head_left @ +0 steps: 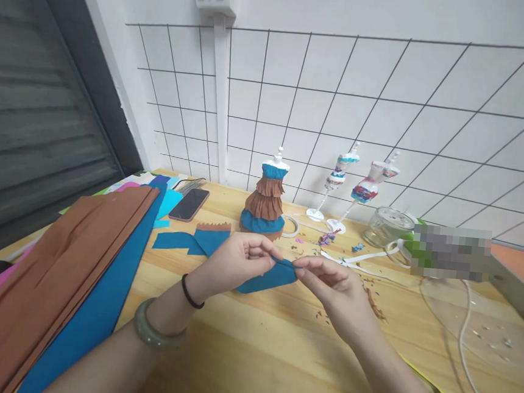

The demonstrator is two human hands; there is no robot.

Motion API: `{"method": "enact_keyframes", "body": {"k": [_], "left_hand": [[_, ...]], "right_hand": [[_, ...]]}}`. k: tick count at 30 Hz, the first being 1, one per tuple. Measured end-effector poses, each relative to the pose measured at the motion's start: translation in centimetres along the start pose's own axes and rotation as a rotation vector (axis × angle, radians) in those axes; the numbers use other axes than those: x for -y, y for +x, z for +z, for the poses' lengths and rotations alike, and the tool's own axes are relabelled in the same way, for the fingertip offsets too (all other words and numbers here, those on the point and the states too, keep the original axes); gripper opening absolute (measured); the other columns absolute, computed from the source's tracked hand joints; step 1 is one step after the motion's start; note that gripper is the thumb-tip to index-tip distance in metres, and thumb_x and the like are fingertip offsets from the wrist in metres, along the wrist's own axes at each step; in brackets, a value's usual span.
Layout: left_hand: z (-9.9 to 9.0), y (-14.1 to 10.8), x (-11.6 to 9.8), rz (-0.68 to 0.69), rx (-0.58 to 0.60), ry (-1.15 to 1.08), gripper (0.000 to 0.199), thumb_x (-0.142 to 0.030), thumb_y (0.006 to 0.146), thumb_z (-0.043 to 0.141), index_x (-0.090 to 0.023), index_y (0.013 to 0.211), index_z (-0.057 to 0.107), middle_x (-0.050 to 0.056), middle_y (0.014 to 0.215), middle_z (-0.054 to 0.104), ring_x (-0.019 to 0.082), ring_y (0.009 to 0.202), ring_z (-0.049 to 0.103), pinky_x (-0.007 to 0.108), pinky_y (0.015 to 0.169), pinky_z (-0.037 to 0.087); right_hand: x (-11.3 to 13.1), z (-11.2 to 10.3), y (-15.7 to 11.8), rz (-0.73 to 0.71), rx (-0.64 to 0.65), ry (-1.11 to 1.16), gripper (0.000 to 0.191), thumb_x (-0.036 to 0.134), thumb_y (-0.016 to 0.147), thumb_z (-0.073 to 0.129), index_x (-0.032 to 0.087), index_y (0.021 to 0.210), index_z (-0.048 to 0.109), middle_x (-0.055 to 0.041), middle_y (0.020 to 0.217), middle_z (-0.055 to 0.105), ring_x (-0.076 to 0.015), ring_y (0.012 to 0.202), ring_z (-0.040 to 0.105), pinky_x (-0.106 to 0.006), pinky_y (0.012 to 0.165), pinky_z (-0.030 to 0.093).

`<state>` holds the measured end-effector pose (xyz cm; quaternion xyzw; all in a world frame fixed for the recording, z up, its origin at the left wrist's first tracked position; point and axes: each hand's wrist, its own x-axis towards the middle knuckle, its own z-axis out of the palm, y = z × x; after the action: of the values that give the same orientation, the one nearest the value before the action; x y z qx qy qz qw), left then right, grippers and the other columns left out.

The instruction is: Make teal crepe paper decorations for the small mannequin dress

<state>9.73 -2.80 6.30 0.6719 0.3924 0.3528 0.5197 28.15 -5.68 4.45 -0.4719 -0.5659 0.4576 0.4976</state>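
Observation:
Between my two hands a piece of blue crepe paper (267, 281) is pinched along its upper edge, a little above the table. My left hand (238, 258) closes thumb and fingers on that edge near its middle. At the right end, my right hand (334, 288) grips the same edge between thumb and forefinger. Just behind stands a small dress form (266, 194) in a tiered blue and brown paper dress; my hands are apart from it. Cut blue paper pieces (178, 242) and a zigzag-edged brown strip (214, 226) lie left of my left hand.
Brown paper sheets (73, 253) and other coloured sheets cover the left side. A phone (190, 204) lies behind. Two more dress forms (337, 175), a tape roll (291, 226), a glass jar (388, 227), paper scraps and a white cable (464, 324) are to the right.

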Motion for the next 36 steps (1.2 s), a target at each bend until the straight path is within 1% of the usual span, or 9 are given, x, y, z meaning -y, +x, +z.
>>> {"method": "enact_keyframes", "body": {"k": [10,15,18,20,24,27,30,33,36], "left_hand": [[0.0,0.0,0.0,-0.014,0.017,0.006,0.016,-0.019,0.071,0.052,-0.014,0.082,0.062,0.000,0.064,0.059,0.010,0.062,0.052,0.019,0.053,0.039],[-0.1,0.0,-0.1,-0.014,0.018,0.014,0.017,-0.016,0.070,0.050,-0.014,0.081,0.062,-0.001,0.060,0.056,0.009,0.059,0.051,0.018,0.052,0.038],[-0.2,-0.2,-0.4,0.007,0.032,0.015,0.019,-0.014,0.071,0.047,-0.013,0.082,0.063,0.000,0.066,0.058,0.009,0.064,0.053,0.019,0.059,0.042],[-0.1,-0.3,-0.7,0.022,0.029,0.029,0.018,-0.017,0.073,0.047,-0.013,0.080,0.064,0.002,0.070,0.059,0.010,0.067,0.054,0.020,0.061,0.042],[0.4,-0.3,-0.7,0.013,0.015,0.031,0.015,-0.026,0.073,0.053,-0.012,0.071,0.059,0.000,0.063,0.054,0.008,0.059,0.049,0.018,0.052,0.037],[0.7,-0.2,-0.5,0.002,-0.001,-0.005,0.011,-0.024,0.072,0.055,-0.014,0.074,0.054,-0.003,0.060,0.052,0.006,0.055,0.047,0.017,0.050,0.036],[0.7,-0.1,-0.3,-0.008,-0.007,0.000,0.012,-0.022,0.071,0.054,-0.016,0.081,0.051,-0.004,0.060,0.053,0.006,0.054,0.046,0.017,0.051,0.036],[0.8,-0.1,-0.2,-0.005,-0.006,0.049,0.012,-0.022,0.072,0.052,-0.017,0.083,0.050,-0.004,0.060,0.054,0.007,0.054,0.046,0.017,0.050,0.036],[1.0,-0.3,-0.1,0.030,-0.012,0.090,0.013,-0.022,0.072,0.051,-0.017,0.084,0.052,-0.003,0.063,0.057,0.008,0.056,0.049,0.018,0.051,0.037]], "right_hand": [[-0.1,-0.2,-0.2,-0.002,-0.002,-0.037,0.009,0.027,0.068,0.066,0.022,0.074,0.070,-0.0011,0.073,0.070,-0.0152,0.070,0.061,-0.026,0.066,0.048],[-0.2,-0.3,-0.1,0.020,0.005,-0.039,0.013,0.028,0.069,0.065,0.021,0.077,0.070,-0.0032,0.077,0.071,-0.0179,0.072,0.062,-0.030,0.068,0.049],[-0.2,-0.4,-0.1,0.028,0.033,0.000,0.015,0.029,0.070,0.064,0.020,0.080,0.070,-0.0043,0.079,0.071,-0.0191,0.076,0.062,-0.031,0.071,0.049],[-0.2,-0.3,0.0,0.027,0.030,0.001,0.014,0.030,0.070,0.064,0.020,0.078,0.070,-0.0041,0.078,0.071,-0.0184,0.075,0.062,-0.030,0.070,0.049],[-0.2,0.1,-0.1,0.008,0.012,-0.046,0.013,0.032,0.068,0.067,0.019,0.071,0.068,-0.0027,0.068,0.069,-0.0158,0.064,0.061,-0.028,0.063,0.049],[-0.2,0.4,0.0,-0.013,0.010,-0.061,0.015,0.033,0.065,0.068,0.019,0.070,0.066,-0.0020,0.064,0.067,-0.0153,0.061,0.060,-0.027,0.060,0.049],[-0.4,0.4,0.0,-0.045,0.013,-0.093,0.017,0.035,0.065,0.068,0.018,0.071,0.065,-0.0027,0.065,0.066,-0.0157,0.062,0.060,-0.028,0.060,0.049],[-0.4,0.4,0.0,-0.066,0.023,-0.129,0.018,0.034,0.068,0.066,0.018,0.075,0.063,-0.0034,0.069,0.065,-0.0164,0.065,0.059,-0.030,0.063,0.049],[-0.3,0.4,-0.1,-0.058,0.039,-0.128,0.019,0.034,0.071,0.064,0.018,0.082,0.062,-0.0036,0.072,0.064,-0.0165,0.069,0.059,-0.029,0.065,0.049]]}}
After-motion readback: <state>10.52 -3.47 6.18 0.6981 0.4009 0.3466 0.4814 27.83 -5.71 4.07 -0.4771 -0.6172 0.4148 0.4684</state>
